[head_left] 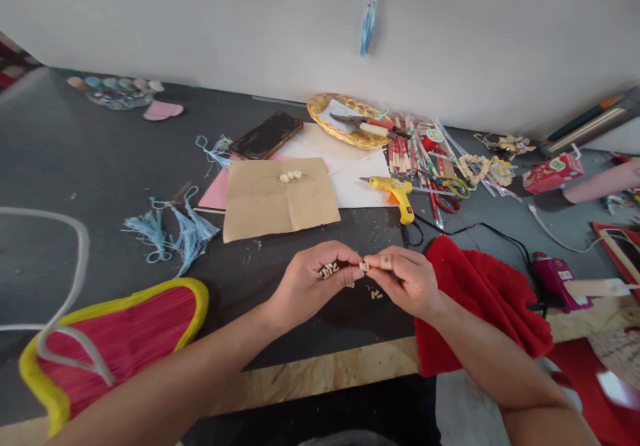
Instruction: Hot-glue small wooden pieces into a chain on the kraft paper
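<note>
- Both hands are above the counter (350, 329), near the middle of its front edge.
- The left hand (310, 276) is curled, its thumb and forefinger nearly closed at the tips on one side of a small pale cluster (365, 267).
- The right hand (407, 279) pinches the cluster's other side between thumb and forefinger; a tan band (386, 262) wraps one finger.
- More short pale pieces (329, 271) sit loose in the curl of the left hand.
- A few loose bits (377, 295) lie on the counter just below the right hand, towards the front edge.
- Beyond the hands, brown paper (270, 213) carries a joined row of pale pieces (290, 177) near its far edge.
- A yellow glue gun (387, 185) lies right of the paper, its nozzle pointing left.
- A red cloth (480, 299) hangs over the front edge, beside the right forearm.
- Light blue tassels (193, 233) lie left of the paper; a pink panel with a yellow border (135, 326) is at the front left corner.
- By the back edge stands a wicker basket (317, 109) with pliers (370, 123) laid across it.
</note>
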`<state>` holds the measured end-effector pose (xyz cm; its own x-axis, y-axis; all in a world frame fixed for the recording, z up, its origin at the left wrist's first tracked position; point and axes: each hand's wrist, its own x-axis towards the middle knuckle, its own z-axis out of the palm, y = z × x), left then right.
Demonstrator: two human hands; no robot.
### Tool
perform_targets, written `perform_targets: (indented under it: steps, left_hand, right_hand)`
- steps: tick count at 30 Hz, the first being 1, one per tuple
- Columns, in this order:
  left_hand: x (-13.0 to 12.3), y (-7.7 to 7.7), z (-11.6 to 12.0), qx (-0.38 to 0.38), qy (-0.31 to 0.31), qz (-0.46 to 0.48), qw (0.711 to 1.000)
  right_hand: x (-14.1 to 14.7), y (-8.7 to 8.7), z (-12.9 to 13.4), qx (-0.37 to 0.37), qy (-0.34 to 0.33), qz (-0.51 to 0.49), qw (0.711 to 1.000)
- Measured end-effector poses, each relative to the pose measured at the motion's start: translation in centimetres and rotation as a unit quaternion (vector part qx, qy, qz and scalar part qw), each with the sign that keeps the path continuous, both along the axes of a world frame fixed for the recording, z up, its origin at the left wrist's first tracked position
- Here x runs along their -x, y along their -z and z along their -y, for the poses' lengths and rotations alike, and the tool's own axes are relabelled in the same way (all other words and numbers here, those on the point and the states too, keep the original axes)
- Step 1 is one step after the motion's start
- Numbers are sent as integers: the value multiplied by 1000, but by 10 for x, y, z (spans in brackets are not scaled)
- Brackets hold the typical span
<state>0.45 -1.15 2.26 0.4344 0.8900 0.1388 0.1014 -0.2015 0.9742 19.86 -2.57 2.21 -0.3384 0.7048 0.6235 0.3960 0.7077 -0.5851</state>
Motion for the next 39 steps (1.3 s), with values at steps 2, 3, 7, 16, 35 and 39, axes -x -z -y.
perform_targets:
  steps: [2, 3, 7, 16, 35, 39]
  left_hand:
    - [0, 0, 0, -56, -9, -10, 998]
    - [-1, 0, 0, -79, -11, -13, 997]
    - [-2, -2, 1, -135, -24, -20, 990]
    - [-2, -2, 3, -173, -47, -30, 983]
    - [-2, -3, 1, -149, -47, -45, 987]
    - [-2, -2, 2, -169, -51, -26, 984]
  right_hand:
    - [0, 0, 1, 7, 2, -6, 1000]
    - [1, 0, 1, 11, 4, -9, 1000]
    - [2, 1, 2, 23, 9, -19, 999]
    - [3, 3, 2, 40, 6, -33, 999]
    - [2, 4, 2, 66, 19, -17, 998]
    - [4, 5, 3, 81, 23, -19, 996]
